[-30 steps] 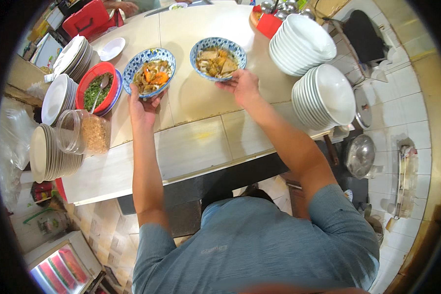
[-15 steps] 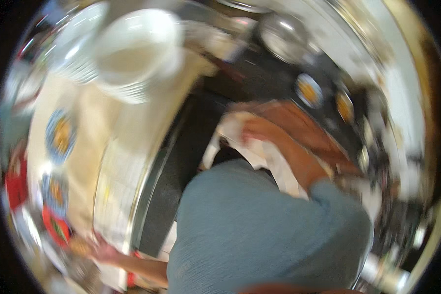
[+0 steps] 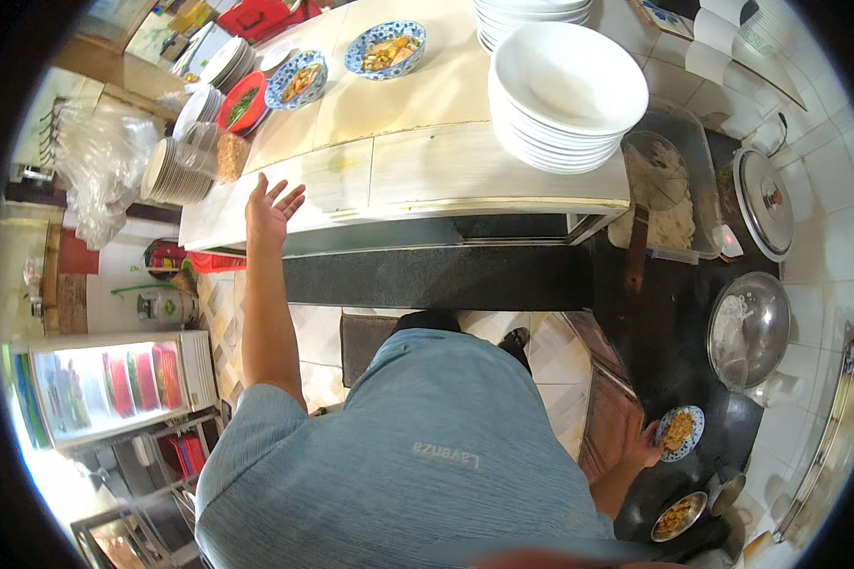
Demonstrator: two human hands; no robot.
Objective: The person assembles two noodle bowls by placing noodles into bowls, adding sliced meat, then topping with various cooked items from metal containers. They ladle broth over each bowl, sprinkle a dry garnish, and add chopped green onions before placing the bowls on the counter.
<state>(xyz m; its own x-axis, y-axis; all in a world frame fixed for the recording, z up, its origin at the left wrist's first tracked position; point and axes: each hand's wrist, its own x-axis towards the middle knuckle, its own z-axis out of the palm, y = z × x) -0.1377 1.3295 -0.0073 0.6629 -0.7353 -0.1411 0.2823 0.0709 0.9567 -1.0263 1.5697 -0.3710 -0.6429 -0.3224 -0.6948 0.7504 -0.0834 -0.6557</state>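
My left hand [image 3: 273, 214] is raised at the near edge of the pale counter [image 3: 337, 182], with its fingers spread and nothing in it. Past its fingertips stands a clear plastic container [image 3: 232, 156] of small tan pieces. At the lower right, my right hand [image 3: 643, 448] grips the rim of a blue-and-white patterned bowl [image 3: 681, 433] with yellow-brown food in it. This bowl rests on, or just over, the dark worktop [image 3: 655, 322]; I cannot tell which. Close by is a metal bowl [image 3: 679, 516] of similar food.
White bowls [image 3: 569, 81] stand stacked on the counter. Two patterned bowls of food [image 3: 386, 50] [image 3: 296, 82] sit farther along, beside a red dish [image 3: 244, 106] of greens. A noodle tub [image 3: 669, 180], lidded pot [image 3: 764, 204] and metal basin [image 3: 748, 327] line the right side.
My view has swung round, and the earlier frame is blurred. My right hand has gone from in front of my body to the patterned bowl on the right. My left hand is now raised by the counter.
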